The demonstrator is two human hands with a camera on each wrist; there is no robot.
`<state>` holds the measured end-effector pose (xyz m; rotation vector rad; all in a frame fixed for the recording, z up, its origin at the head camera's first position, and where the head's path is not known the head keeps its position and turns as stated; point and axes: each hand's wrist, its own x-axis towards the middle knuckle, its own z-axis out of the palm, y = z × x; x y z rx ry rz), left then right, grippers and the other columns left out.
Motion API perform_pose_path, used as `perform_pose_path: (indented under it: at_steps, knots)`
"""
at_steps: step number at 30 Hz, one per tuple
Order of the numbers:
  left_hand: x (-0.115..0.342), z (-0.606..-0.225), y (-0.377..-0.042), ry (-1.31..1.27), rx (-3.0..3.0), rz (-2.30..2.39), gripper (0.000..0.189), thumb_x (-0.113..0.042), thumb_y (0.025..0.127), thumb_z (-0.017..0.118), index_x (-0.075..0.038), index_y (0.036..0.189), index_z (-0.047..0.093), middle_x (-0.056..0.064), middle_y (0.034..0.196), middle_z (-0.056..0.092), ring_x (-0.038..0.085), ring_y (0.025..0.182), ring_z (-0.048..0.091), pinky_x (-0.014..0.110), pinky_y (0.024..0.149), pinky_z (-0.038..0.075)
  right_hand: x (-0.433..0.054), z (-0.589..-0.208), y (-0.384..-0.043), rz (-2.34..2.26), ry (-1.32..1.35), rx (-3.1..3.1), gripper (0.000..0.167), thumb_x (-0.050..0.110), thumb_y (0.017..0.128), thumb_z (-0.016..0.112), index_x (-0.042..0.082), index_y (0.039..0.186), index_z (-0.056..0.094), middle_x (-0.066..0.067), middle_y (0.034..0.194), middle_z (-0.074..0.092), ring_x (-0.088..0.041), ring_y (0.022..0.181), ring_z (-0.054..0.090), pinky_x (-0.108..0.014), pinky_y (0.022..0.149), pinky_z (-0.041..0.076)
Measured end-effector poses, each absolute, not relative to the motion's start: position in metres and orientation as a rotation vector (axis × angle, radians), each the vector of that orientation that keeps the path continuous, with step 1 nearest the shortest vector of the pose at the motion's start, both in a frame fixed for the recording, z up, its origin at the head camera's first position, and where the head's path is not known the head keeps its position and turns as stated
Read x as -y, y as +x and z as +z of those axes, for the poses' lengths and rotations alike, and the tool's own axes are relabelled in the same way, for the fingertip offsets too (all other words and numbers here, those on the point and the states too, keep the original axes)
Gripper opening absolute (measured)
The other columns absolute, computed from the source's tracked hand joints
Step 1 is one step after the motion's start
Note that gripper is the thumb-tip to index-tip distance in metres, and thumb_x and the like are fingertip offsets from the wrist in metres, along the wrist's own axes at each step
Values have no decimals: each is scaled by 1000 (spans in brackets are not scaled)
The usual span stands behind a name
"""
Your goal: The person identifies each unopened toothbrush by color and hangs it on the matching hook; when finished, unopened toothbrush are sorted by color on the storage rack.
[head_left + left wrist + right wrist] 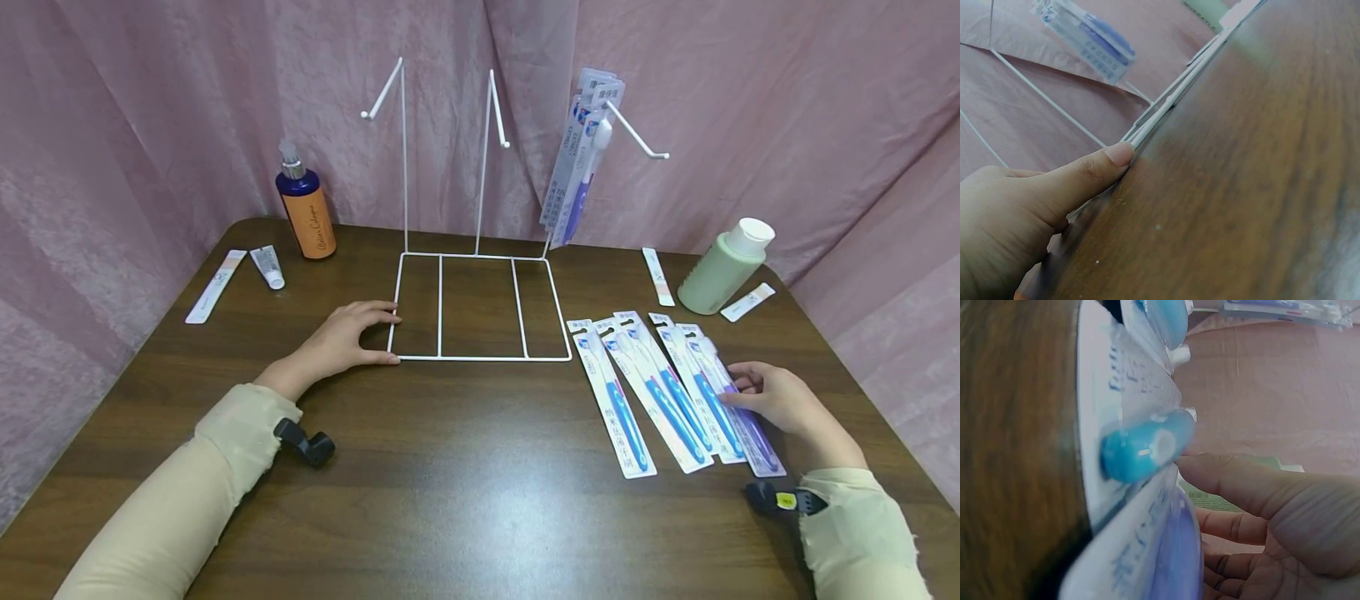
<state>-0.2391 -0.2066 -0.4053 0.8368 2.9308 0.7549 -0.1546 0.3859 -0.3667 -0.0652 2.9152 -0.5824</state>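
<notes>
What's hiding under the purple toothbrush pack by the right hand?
Part of a blue toothbrush pack lies under the purple toothbrush pack. Anything else beneath is covered, so I can't tell.

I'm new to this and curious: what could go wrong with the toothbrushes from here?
The right hand is at a purple toothbrush pack that overlaps a blue pack, so both might slide together.

The hanging packs load one end of the wire rack, so it might shift if the left hand lifts off.
</notes>
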Motion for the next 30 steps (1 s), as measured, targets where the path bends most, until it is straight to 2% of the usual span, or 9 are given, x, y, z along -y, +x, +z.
perform_pose_path:
  at_steps: [7, 11, 15, 22, 30]
  knots:
    - [206, -405, -240, 838, -2935, 746, 66, -40, 75, 80, -8, 129, 60, 13, 145, 48, 36, 137, 39, 59, 112, 24, -388, -368, -154, -639, 3, -2896, 63, 27, 86, 71, -16, 126, 48, -18, 92, 65, -11, 75, 54, -22, 61, 40]
    - [207, -405, -240, 835, -2934, 743, 66, -41, 75, 80, -8, 129, 60, 13, 146, 48, 36, 137, 39, 59, 112, 24, -390, -370, -153, -684, 23, -2928, 57, 21, 86, 70, -17, 124, 50, -13, 88, 62, -6, 70, 49, -21, 58, 40]
    - [207, -406, -240, 833, -2932, 744, 66, -41, 76, 80, -8, 129, 60, 13, 146, 47, 36, 137, 39, 59, 112, 24, -392, -371, -152, -704, 38, -2941, 52, 19, 87, 70, -16, 122, 53, -13, 90, 63, -5, 70, 48, -19, 58, 40]
    - [207, -406, -239, 831, -2930, 749, 66, -41, 76, 80, -8, 129, 60, 13, 146, 47, 36, 137, 38, 60, 112, 24, -393, -370, -151, -722, 48, -2965, 49, 20, 87, 70, -14, 120, 56, -12, 89, 65, -1, 67, 48, -19, 58, 40]
    - [207, -406, -240, 819, -2931, 744, 66, -42, 76, 79, -9, 130, 60, 12, 146, 47, 36, 137, 38, 59, 113, 23, -399, -361, -150, -634, 58, -2992, 50, 28, 89, 68, -10, 120, 57, -18, 95, 66, -4, 73, 49, -20, 62, 37]
